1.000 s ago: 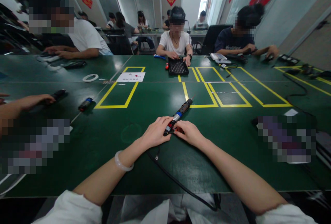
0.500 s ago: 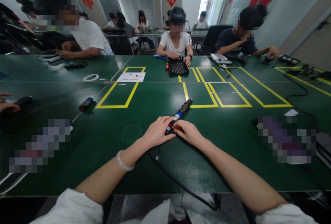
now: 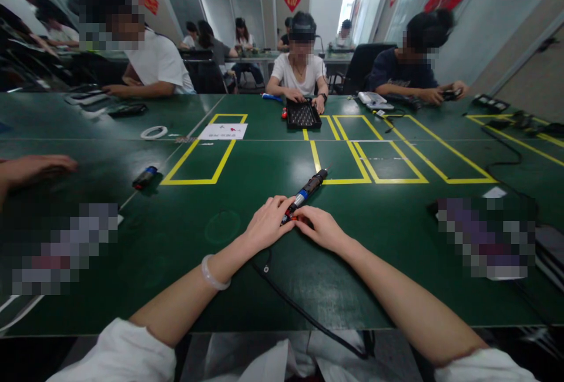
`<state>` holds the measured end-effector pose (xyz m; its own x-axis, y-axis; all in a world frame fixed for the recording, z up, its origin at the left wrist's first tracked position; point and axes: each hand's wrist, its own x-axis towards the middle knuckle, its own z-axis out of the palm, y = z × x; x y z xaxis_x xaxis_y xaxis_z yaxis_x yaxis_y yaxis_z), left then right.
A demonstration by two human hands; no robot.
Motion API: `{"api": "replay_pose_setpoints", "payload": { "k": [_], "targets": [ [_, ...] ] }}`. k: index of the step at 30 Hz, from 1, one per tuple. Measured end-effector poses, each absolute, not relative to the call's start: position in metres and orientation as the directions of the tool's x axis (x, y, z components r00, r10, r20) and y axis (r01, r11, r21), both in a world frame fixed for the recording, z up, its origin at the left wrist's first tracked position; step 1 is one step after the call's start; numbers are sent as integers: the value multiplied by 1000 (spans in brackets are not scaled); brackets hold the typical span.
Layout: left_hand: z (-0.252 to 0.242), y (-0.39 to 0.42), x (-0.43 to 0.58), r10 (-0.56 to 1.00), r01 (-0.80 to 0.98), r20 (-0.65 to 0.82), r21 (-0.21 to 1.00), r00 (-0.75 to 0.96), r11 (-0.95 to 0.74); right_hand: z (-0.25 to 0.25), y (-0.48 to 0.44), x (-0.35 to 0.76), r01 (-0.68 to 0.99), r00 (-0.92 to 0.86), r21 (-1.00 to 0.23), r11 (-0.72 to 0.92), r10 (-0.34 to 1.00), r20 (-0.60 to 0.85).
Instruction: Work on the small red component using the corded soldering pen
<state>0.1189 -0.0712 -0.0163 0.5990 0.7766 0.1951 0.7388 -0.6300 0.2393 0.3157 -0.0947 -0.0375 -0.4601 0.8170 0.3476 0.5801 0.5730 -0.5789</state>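
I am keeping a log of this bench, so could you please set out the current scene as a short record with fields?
Left hand: around the near part of a slim tool
Right hand: fingers bent at the tool's near end; grip hidden
Tool lie: aslant on the green table, thin tip pointing away
Cable: black cable before the hands, over the near edge
Left side: short blue-and-black piece, apart from the hands
Far side: white paper; co-worker's hand at a black tray

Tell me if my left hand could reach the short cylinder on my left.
Probably yes: only green tabletop seems to lie between your left hand and the short cylinder, though that hand would first need to leave the pen-shaped tool.
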Motion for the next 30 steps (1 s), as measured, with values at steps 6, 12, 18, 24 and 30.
{"api": "replay_pose_setpoints", "payload": {
  "k": [6, 12, 18, 24, 30],
  "targets": [
    [-15, -52, 106, 811, 787, 187, 200, 554, -583, -37, -94, 319, 599, -472, -565, 567, 820, 323],
    [-15, -12, 62, 912, 905, 159, 142, 379, -400, -36, -94, 321, 587, -498, -564, 581, 808, 314],
    [-20, 26, -13, 980, 994, 177, 34, 93, -101, -36, -93, 322, 595, -513, -547, 589, 802, 306],
    [-22, 39, -84, 967, 992, 220, 21, -129, 127, -35, -94, 322, 600, -520, -538, 592, 800, 300],
    [-19, 30, -103, 931, 967, 265, 25, -252, 255, -34, -94, 321, 601, -522, -539, 591, 800, 295]
  ]
}}
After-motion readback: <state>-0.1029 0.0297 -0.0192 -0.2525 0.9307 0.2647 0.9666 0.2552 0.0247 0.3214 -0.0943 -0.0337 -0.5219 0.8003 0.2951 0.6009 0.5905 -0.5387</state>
